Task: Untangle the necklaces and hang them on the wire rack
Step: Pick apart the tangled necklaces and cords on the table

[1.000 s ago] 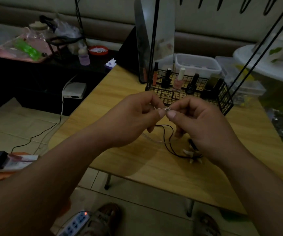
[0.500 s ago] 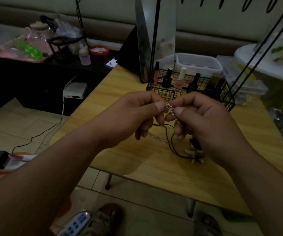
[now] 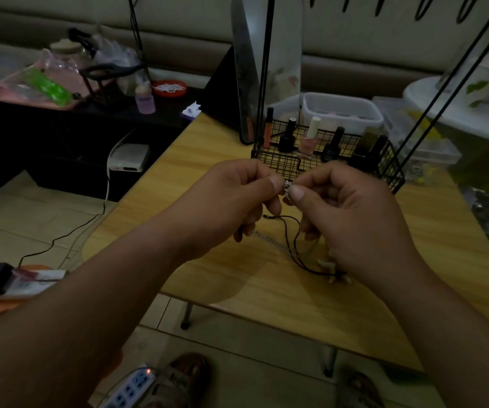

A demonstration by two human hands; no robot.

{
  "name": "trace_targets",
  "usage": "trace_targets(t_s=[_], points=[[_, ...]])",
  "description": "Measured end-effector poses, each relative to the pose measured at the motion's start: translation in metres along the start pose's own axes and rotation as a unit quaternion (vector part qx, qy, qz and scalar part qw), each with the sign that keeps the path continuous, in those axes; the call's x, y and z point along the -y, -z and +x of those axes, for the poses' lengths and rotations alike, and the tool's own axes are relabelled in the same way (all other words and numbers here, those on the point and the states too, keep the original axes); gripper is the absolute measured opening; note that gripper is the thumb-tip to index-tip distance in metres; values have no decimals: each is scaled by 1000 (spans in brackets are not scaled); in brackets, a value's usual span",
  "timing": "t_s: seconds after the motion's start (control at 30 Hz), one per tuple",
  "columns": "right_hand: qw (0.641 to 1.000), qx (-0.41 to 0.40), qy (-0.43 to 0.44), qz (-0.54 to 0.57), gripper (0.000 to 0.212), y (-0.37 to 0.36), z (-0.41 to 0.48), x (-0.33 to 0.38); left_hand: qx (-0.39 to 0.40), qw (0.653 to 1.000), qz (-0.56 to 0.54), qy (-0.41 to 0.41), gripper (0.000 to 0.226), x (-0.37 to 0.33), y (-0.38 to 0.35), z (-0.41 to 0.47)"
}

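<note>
Both my left hand [image 3: 237, 201] and right hand [image 3: 352, 219] pinch a bunched snarl of the silver chain [image 3: 287, 188] between thumb and forefinger above the wooden table [image 3: 266, 295]; it is light, limp and slippery, best taken, I judge, at the links on either side of the knot and teased, not tugged. Beneath, the black cord necklace [image 3: 296, 245] with pale tooth-shaped pendants [image 3: 324, 263] trails slack to the tabletop, soft and forgiving. Beyond stands the black wire rack [image 3: 278, 161], with no necklace visibly hung on it yet.
</note>
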State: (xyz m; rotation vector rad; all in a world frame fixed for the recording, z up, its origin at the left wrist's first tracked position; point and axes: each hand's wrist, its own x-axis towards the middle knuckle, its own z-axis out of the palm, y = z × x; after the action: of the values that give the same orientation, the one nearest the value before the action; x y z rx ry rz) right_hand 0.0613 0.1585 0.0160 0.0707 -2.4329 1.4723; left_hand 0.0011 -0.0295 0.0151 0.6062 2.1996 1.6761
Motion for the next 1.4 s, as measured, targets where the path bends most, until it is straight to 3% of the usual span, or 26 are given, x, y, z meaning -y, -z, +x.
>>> trace_targets(t_s=[0.27,0.53,0.7,0.8,0.93,1.1,1.3,1.4], points=[[999,25,-44,13,4,3,3,1,-4,999,37,-28,15,-1,0,-2],[999,39,-33,14,4,5,1,3,5,995,85,-55,7,2,2,0],[990,92,-99,42,6,8,4,2,7,999,38,-39,9,3,4,2],[993,83,-79,1,10,9,5,0,17,999,-42,18,16,6,6,6],[996,57,-59,-16,9,9,6,-1,59,995,-42,68,35,12,3,11],[997,43,-62,-11,8,12,7,-3,94,992,-43,72,35,11,2,11],[996,47,-74,-15,7,14,7,-8,81,994,-44,50,13,12,-2,12],[994,74,-78,-7,3,14,7,-9,71,994,-64,48,17,11,-5,12]])
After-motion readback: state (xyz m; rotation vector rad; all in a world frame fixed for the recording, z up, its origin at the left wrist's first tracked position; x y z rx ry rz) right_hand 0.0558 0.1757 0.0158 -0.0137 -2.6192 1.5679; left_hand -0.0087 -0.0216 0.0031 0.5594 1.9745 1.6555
